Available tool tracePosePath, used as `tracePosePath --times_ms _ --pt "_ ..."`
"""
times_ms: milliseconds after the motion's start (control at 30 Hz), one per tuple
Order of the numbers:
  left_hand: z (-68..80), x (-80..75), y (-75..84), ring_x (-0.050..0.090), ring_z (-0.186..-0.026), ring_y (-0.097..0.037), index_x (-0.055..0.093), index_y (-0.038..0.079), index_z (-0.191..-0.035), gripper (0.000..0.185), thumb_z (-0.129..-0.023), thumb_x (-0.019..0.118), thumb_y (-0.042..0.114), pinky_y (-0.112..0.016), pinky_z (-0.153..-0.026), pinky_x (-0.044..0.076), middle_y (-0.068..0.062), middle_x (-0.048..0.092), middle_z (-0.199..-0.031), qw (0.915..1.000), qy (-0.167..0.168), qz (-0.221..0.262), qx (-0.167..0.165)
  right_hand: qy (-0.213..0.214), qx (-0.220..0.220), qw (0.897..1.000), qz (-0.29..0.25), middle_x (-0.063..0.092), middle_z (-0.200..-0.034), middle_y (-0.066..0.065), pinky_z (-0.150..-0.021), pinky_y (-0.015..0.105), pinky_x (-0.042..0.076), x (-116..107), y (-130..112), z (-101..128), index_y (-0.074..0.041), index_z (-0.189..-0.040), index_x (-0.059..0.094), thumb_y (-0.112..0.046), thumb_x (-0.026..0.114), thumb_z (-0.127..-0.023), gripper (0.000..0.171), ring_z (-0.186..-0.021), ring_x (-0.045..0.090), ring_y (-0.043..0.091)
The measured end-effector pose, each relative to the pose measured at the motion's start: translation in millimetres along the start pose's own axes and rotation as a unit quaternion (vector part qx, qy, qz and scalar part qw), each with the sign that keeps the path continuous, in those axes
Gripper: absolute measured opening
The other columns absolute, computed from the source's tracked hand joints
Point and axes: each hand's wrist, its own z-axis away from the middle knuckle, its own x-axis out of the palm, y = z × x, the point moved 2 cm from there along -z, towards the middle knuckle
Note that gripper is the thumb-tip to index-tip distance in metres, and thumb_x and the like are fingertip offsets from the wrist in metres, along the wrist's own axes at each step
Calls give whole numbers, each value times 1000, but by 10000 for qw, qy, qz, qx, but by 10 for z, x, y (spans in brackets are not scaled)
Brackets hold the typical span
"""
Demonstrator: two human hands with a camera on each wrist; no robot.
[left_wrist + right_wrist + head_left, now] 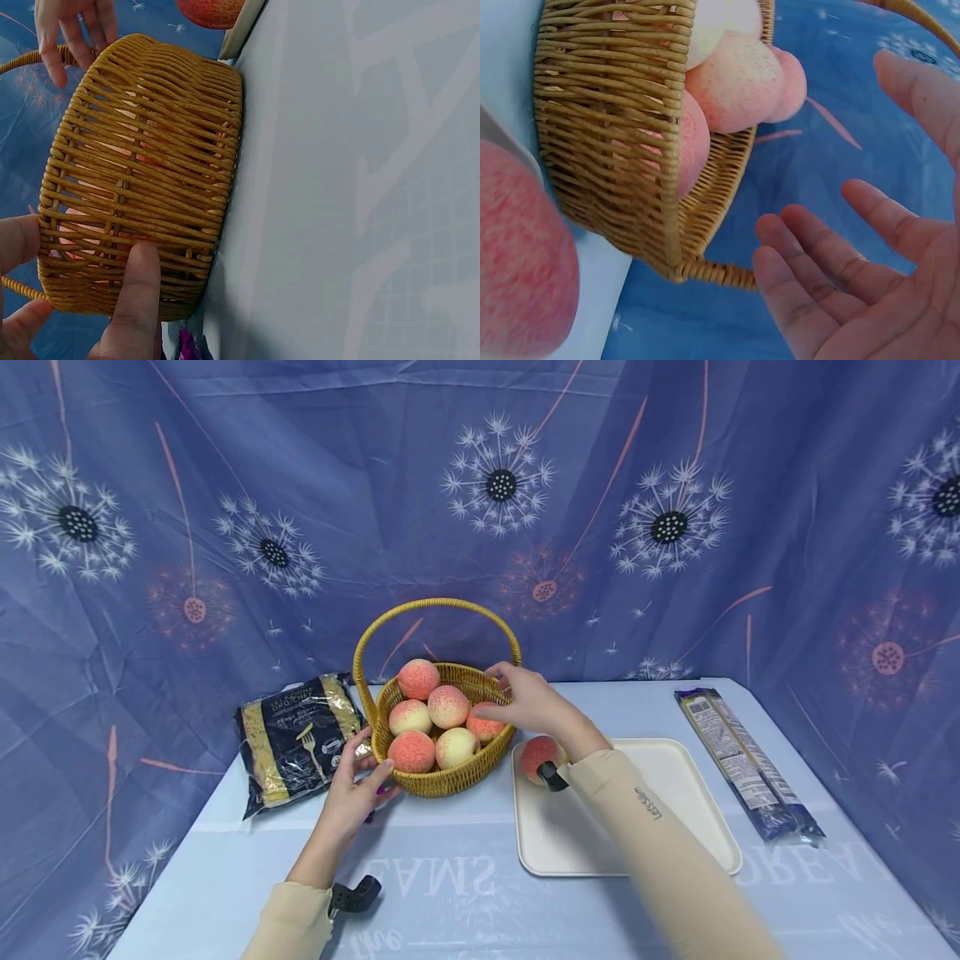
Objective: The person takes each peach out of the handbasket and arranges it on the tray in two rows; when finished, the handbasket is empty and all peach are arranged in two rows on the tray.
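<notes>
Left hand (352, 793) pressed against wicker basket (442, 777) wall; right hand (528, 697) spread above peaches (448, 706). Soft, bruisable; best cupped underneath.

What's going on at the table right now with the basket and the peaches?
A person steadies the wicker basket with the left hand, thumb pressed on its side wall. The right hand is open over the basket's right rim, above the peaches, holding nothing. One peach already lies on the white tray beside the basket. A dark pasta bag lies to the left.
</notes>
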Motion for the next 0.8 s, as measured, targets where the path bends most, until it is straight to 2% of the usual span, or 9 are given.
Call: tracePosePath --times_ms 200,433,567,800 --pt "-11 3 -9 66 -106 -17 23 35 -170 71 -112 56 11 -42 -98 68 -21 40 -143 10000 24 10 -7 -276 49 9992 277 61 -146 13 -109 50 58 105 -72 -265 -9 -155 49 -44 79 -98 73 -133 60 30" --pt "-6 11 -21 67 -104 -19 23 32 -170 73 -111 58 10 -43 -97 69 -22 40 -141 10000 26 18 49 -692 370 9960 437 54 -160 13 -116 50 55 191 -151 -503 -10 -160 45 -48 76 -99 78 -143 56 32" --pt "-7 2 -15 67 -105 -18 22 34 -170 72 -112 57 11 -42 -98 68 -21 40 -142 10000 8 10 14 -828 525 9938 519 54 -160 10 -114 49 56 229 -170 -587 -14 -159 46 -49 76 -99 76 -144 55 31" --pt "-18 -8 -11 68 -108 -20 23 36 -170 71 -112 56 11 -43 -100 68 -20 40 -143 10000 18 55 -24 -1072 776 9902 439 53 -161 12 -116 51 54 266 -219 -659 -13 -161 43 -47 77 -99 79 -146 53 32"
